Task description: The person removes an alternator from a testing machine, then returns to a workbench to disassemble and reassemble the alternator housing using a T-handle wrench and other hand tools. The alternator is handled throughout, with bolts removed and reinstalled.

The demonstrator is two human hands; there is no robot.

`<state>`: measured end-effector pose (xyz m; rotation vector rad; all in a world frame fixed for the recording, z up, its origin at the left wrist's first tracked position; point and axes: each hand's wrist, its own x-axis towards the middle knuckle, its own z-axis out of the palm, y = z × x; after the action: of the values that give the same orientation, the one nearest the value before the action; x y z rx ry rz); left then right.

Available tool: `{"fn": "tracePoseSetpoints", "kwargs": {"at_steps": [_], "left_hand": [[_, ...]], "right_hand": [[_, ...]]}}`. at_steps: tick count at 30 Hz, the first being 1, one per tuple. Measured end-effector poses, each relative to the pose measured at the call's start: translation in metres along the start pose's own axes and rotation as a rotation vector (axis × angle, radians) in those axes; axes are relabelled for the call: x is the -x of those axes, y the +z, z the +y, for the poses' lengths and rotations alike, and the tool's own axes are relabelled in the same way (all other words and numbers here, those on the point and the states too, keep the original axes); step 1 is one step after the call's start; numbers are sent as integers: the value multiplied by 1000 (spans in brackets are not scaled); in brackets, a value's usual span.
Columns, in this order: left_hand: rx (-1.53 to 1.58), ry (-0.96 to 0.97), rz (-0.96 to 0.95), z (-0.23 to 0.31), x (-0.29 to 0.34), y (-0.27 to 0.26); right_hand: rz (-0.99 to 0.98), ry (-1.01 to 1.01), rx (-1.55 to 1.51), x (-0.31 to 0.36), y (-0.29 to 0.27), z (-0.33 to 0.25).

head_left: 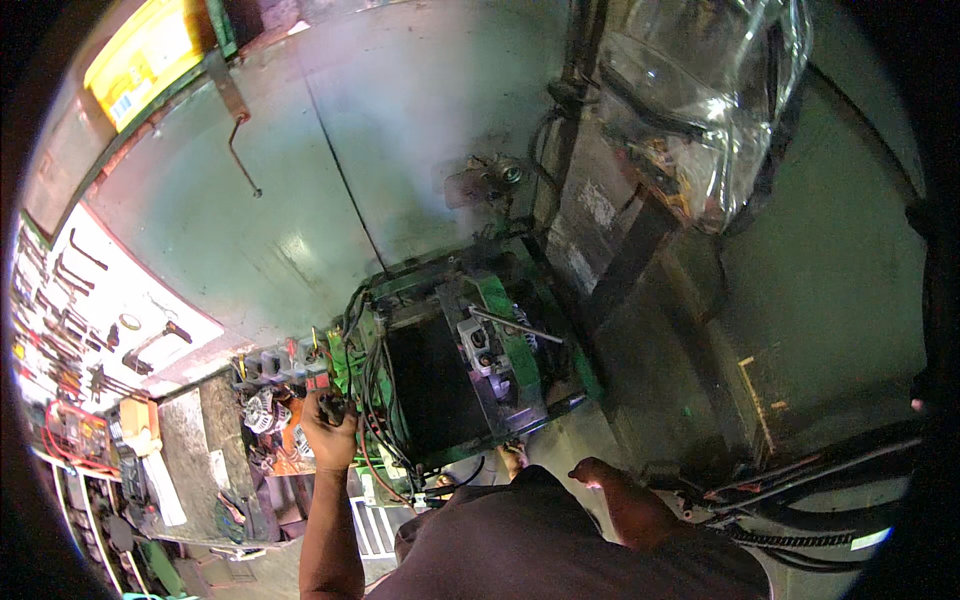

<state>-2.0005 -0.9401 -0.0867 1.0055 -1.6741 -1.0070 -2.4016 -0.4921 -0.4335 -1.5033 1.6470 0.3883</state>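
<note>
My left hand [329, 433] reaches up at the left side of a green-framed machine [520, 375]. Its fingers are curled round a small dark thing [334, 405] that I cannot make out. Black and red cables [370, 400] run down the machine's side just right of that hand. On the machine's top sit a grey metal fitting [478, 342] and a thin metal bar [515, 324] lying aslant. My right hand [597, 472] is held close to my body, apart from the machine. Its fingers look drawn together in shadow, and whatever they may hold is hidden.
At left stands a workbench [195, 440] with an alternator-like metal part [265, 412] and loose tools. A white tool board [130, 310] hangs behind it. Clear plastic sheeting [735, 140] covers something at upper right. Thick black hoses [800, 500] lie at lower right.
</note>
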Motion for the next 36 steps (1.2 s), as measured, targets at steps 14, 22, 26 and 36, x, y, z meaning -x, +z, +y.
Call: {"fn": "tracePoseSetpoints", "kwargs": {"at_steps": [14,22,26,36], "left_hand": [[-212,106,-23,14,-3,12],[-210,90,-3,8,0,11],[-143,39,9,11,2,11],[-194,107,30,26,1,9]], "right_hand": [[-81,38,62,-62,60,25],[-116,-63,300,-10,-15,1],[-178,355,-260,-1,-26,-2],[-58,26,39,-29,19,29]]}}
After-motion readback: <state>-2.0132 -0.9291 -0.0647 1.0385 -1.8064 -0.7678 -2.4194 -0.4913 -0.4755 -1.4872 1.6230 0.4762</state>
